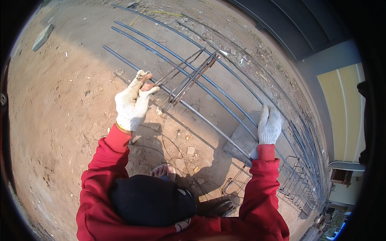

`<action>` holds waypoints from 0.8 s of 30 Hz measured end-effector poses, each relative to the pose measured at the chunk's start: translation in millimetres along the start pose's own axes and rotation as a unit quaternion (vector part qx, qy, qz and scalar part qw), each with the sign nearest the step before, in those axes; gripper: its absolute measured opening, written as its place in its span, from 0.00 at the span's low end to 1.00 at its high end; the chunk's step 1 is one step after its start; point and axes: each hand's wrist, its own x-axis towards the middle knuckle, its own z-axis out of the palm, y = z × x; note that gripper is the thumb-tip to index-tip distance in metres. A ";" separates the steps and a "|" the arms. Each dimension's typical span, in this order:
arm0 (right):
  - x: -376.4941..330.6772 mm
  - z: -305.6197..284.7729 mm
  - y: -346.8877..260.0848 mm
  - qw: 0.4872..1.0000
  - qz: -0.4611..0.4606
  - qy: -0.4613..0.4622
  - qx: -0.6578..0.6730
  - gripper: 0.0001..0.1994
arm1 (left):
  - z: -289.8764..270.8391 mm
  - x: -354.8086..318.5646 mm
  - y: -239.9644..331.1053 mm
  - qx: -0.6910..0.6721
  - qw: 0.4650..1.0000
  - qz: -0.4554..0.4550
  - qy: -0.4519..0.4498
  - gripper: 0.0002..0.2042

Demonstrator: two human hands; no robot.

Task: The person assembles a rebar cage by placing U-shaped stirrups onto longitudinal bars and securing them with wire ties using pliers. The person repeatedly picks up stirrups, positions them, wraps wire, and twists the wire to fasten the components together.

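Note:
Several long steel rebars (pixel 223 105) run side by side from the upper left toward the lower right. A bundle of rectangular rebar stirrups (pixel 193 78) hangs around them, its frames tilted and close together. My left hand (pixel 132 100), in a cream knitted glove with bared fingertips, is closed at the nearest rebar, its finger and thumb against the near corner of a stirrup. Farther along to the right, my right hand (pixel 270 125), in a whitish glove, is closed over the far rebar; its palm side is hidden.
A grey block (pixel 241 138) lies beneath the rebars by my right hand. More rebars and a stirrup cage (pixel 297 182) stretch along the right side. Loose wire curves over the dirt near my feet (pixel 165 171). A stone slab (pixel 43 37) lies far left; a wall (pixel 327 60) bounds the right.

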 end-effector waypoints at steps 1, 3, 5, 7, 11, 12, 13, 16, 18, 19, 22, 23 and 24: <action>-0.1 0.6 0.7 1.000 0.004 0.001 0.008 0.12 | -1.7 -1.5 -6.4 -0.106 0.990 -0.057 0.067 0.26; 0.3 1.3 1.6 1.000 0.008 0.002 0.014 0.12 | -5.3 9.9 -23.4 -0.303 0.920 -0.176 0.173 0.32; 0.1 1.9 1.4 1.000 0.010 0.000 0.027 0.12 | 1.9 41.5 -43.4 -0.464 0.784 -0.312 0.269 0.34; -0.6 2.3 1.0 0.999 0.003 0.000 0.041 0.11 | 24.8 64.1 -57.2 -0.593 0.753 -0.248 0.141 0.43; 3.2 0.2 0.5 0.999 0.030 -0.017 0.038 0.12 | 62.4 103.0 -70.2 -0.793 0.579 -0.152 -0.114 0.63; 5.2 -1.8 -0.1 0.998 0.046 -0.029 0.037 0.12 | 64.2 107.7 -71.9 -0.786 0.596 -0.128 -0.102 0.59; 6.3 -3.4 -3.6 0.996 0.063 -0.043 0.037 0.13 | 61.6 111.4 -73.4 -0.791 0.588 -0.133 -0.103 0.54; 19.4 -8.9 -27.8 0.989 0.113 -0.092 -0.026 0.15 | 67.3 116.3 -79.7 -0.812 0.545 -0.170 -0.122 0.42; 26.8 -4.9 -63.9 0.999 -0.005 0.039 -0.014 0.17 | 82.6 122.4 -87.0 -0.825 0.504 -0.204 -0.154 0.39; 32.4 -1.1 -86.5 0.994 -0.055 0.079 0.050 0.20 | 88.9 125.7 -89.8 -0.825 0.498 -0.211 -0.165 0.39; 57.7 12.4 -170.0 0.968 -0.092 0.021 0.234 0.22 | 97.2 134.2 -93.1 -0.800 0.546 -0.201 -0.147 0.40; 70.8 15.5 -195.0 0.971 -0.130 -0.037 0.199 0.24 | 96.2 136.7 -93.4 -0.792 0.562 -0.195 -0.137 0.40; 79.8 17.0 -211.6 0.963 -0.193 -0.063 0.175 0.27 | 92.3 138.1 -94.2 -0.787 0.572 -0.192 -0.129 0.41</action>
